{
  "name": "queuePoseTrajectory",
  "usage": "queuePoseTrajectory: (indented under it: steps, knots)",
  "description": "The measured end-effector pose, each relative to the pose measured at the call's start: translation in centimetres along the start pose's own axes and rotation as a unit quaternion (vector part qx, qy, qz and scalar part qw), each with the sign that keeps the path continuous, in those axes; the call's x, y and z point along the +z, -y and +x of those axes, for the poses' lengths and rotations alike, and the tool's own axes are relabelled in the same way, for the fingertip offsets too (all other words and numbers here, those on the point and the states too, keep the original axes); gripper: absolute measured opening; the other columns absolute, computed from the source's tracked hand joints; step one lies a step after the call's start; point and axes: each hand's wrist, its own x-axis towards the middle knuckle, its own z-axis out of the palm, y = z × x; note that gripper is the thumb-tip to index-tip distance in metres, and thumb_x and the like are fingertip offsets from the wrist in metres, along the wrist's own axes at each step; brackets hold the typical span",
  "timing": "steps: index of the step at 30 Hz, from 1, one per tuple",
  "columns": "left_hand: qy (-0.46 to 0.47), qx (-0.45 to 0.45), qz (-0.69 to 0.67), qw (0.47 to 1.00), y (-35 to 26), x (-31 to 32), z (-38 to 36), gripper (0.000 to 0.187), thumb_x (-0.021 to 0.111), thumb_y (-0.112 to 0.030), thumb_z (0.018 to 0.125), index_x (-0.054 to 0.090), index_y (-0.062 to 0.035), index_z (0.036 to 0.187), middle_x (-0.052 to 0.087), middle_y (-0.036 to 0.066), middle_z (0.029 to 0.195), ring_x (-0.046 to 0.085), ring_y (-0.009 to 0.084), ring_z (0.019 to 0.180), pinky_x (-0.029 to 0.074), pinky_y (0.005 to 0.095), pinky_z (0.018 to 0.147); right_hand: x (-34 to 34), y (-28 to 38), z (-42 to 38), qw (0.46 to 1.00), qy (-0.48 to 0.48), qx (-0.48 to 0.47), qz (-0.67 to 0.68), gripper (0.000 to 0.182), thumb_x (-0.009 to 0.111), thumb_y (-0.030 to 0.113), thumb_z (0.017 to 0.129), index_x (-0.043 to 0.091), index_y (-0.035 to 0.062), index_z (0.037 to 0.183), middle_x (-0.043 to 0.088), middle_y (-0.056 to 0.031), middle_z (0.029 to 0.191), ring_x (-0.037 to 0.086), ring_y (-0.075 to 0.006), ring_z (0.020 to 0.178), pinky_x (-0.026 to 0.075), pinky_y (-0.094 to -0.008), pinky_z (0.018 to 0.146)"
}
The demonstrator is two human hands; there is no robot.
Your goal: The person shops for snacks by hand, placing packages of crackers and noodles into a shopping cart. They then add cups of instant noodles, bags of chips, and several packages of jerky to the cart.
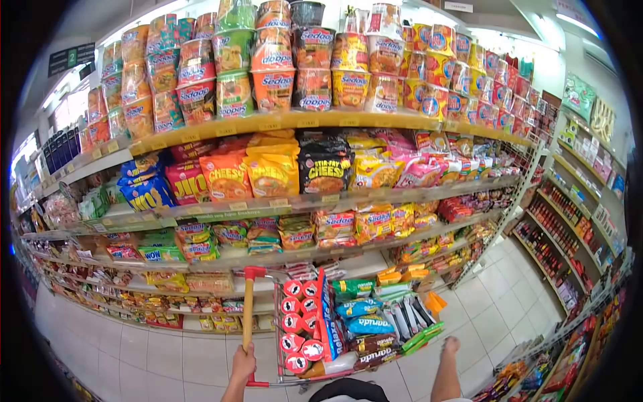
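Note:
My left hand (244, 362) is wrapped round the yellow bar of the cart handle (248, 310), near its lower red end. Right of the handle, the wire cart (276, 335) holds several red-lidded cans (292, 324), a long red and blue pack (329, 321), blue packets (370, 325), brown packets (375, 358) and green packets (353, 288). My right hand (451, 346) hangs over the floor to the right of the cart, touching nothing visible. Its fingers look curled, but they are too small and blurred to read.
A long shelf (295, 204) of instant noodles runs across the view, with stacked noodle cups (273, 89) on top and noodle packs (274, 171) below. Shelves of bottles (559, 234) stand at the right. More packets (562, 365) fill a shelf at the lower right. White floor tiles (154, 352) surround the cart.

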Motion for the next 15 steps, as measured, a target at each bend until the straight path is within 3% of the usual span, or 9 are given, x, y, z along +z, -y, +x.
queuePoseTrajectory:
  steps: [1,4,7,8,9,11,13,14,15]
  knots:
    - [-0.001,0.007,-0.002,1.0,0.6,0.1,0.3,0.041,0.048,-0.039,0.099,0.05,0.0015,0.095,0.058,0.014,0.065,0.059,0.0272,0.049,0.047,0.0402,0.044,-0.5,2.3,1.8,0.991,-0.102,-0.041,0.082,0.021,0.053,0.008,0.085,0.065,-0.0035,0.099,0.067,-0.0158,0.095,0.061,-0.0231,0.082,0.05,-0.0372,0.075]
    - [-0.086,0.07,0.176,0.978,-1.6,0.3,-1.2,0.047,0.048,-0.04,0.096,0.052,0.006,0.101,0.063,0.033,0.082,0.06,0.0532,0.082,0.048,0.0549,0.072,-2.9,16.2,4.5,0.949,-0.165,-0.192,0.186,0.017,0.056,0.011,0.091,0.062,-0.0028,0.097,0.065,-0.011,0.092,0.06,-0.0214,0.087,0.048,-0.0344,0.081]
    - [-0.111,0.084,0.202,0.969,-1.0,0.6,-0.7,0.045,0.048,-0.039,0.096,0.053,0.005,0.1,0.064,0.032,0.081,0.061,0.0523,0.08,0.048,0.0547,0.07,-3.6,31.8,3.4,0.876,-0.116,-0.356,0.304,0.012,0.056,0.004,0.09,0.06,-0.0012,0.1,0.063,-0.0094,0.099,0.058,-0.0179,0.094,0.046,-0.031,0.086]
    - [-0.111,0.087,0.202,0.969,-1.6,0.5,-1.1,0.045,0.048,-0.039,0.096,0.053,0.005,0.1,0.064,0.032,0.081,0.061,0.0523,0.08,0.048,0.0547,0.07,-3.7,36.6,2.9,0.855,-0.115,-0.419,0.282,0.011,0.056,0.003,0.09,0.06,-0.0013,0.1,0.063,-0.0086,0.098,0.058,-0.0171,0.094,0.046,-0.0302,0.086]
    - [-0.109,0.069,0.198,0.972,-2.3,0.4,-1.7,0.045,0.048,-0.038,0.097,0.054,0.0065,0.1,0.063,0.033,0.084,0.059,0.0531,0.085,0.047,0.0557,0.073,-3.5,42.0,-0.3,0.828,-0.092,-0.429,0.349,0.01,0.058,0.002,0.09,0.059,-0.0013,0.1,0.062,-0.0063,0.095,0.058,-0.015,0.092,0.046,-0.029,0.085]
    - [-0.112,0.05,0.189,0.974,-2.8,0.8,-1.7,0.045,0.048,-0.036,0.097,0.054,0.008,0.1,0.062,0.035,0.087,0.058,0.0538,0.09,0.046,0.0567,0.076,-3.1,49.8,-2.9,0.783,-0.066,-0.524,0.329,0.009,0.059,0.002,0.091,0.058,0.0001,0.099,0.06,-0.0034,0.093,0.058,-0.0122,0.088,0.045,-0.0265,0.083]
    - [-0.138,0.085,0.247,0.955,-1.2,0.8,-1.0,0.046,0.049,-0.037,0.097,0.054,0.008,0.101,0.064,0.03,0.079,0.064,0.0469,0.077,0.051,0.0517,0.068,-2.0,56.5,-4.8,0.732,-0.035,-0.582,0.354,0.013,0.059,0.003,0.091,0.057,0.0019,0.104,0.06,-0.0027,0.094,0.057,-0.0115,0.088,0.045,-0.0261,0.08]
    - [-0.146,0.083,0.244,0.955,0.1,0.9,-0.1,0.046,0.049,-0.037,0.097,0.054,0.008,0.101,0.064,0.03,0.079,0.064,0.0469,0.077,0.051,0.0517,0.068,-1.9,59.5,-6.4,0.731,-0.053,-0.603,0.314,0.015,0.059,0.003,0.091,0.057,0.0025,0.106,0.06,-0.003,0.095,0.057,-0.0121,0.088,0.045,-0.0266,0.08]
    - [-0.125,0.061,0.25,0.958,1.6,1.1,1.1,0.043,0.049,-0.038,0.097,0.053,0.0009,0.115,0.067,0.028,0.089,0.067,0.0404,0.083,0.052,0.0494,0.066,-2.0,62.2,-8.9,0.707,-0.047,-0.641,0.296,0.017,0.06,0.004,0.091,0.057,0.0024,0.108,0.061,-0.0042,0.096,0.058,-0.0133,0.089,0.045,-0.0277,0.08]
